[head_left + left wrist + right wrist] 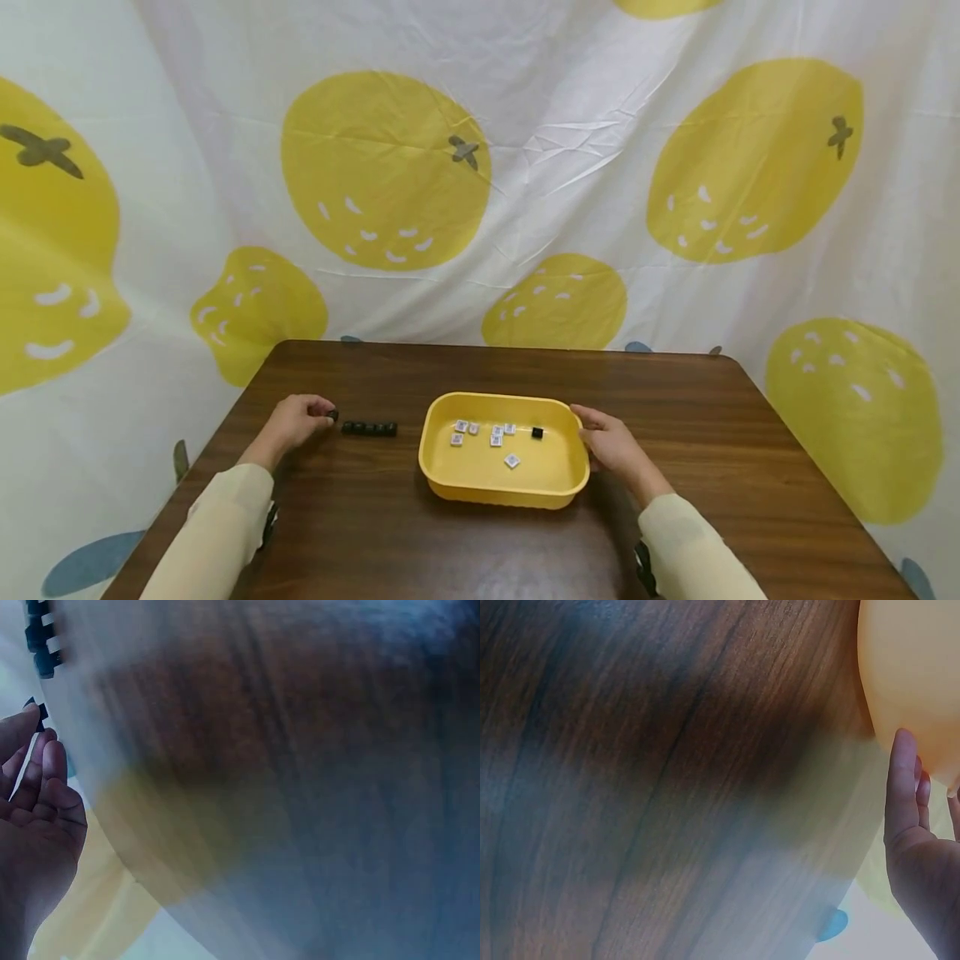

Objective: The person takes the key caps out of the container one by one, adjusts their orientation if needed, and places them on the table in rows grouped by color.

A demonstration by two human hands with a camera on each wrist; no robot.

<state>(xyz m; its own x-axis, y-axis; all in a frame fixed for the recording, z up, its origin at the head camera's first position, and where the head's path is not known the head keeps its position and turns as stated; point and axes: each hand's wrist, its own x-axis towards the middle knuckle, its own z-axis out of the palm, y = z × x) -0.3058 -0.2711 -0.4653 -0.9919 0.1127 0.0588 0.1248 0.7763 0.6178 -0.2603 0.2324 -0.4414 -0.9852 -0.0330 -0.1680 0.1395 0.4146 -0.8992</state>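
Between thumb and fingertips, my left hand (298,421) pinches a small black cube (332,414), dark beside the thumb in the left wrist view. Just to its right, several similar black cubes (369,429) form a straight row on the table. My right hand (611,442) holds the right rim of a yellow plastic tub (498,497). In the right wrist view its fingers (902,776) reach up against the tub's outer wall. Inside the tub lie several scattered white cubes (512,461) with dark markings, and one black cube (537,432).
Everything stands on a dark wood-grain table (337,533) with rounded far corners. Behind it hangs a white cloth (547,167) printed with large yellow fruit. The table's left edge runs close by the left forearm.
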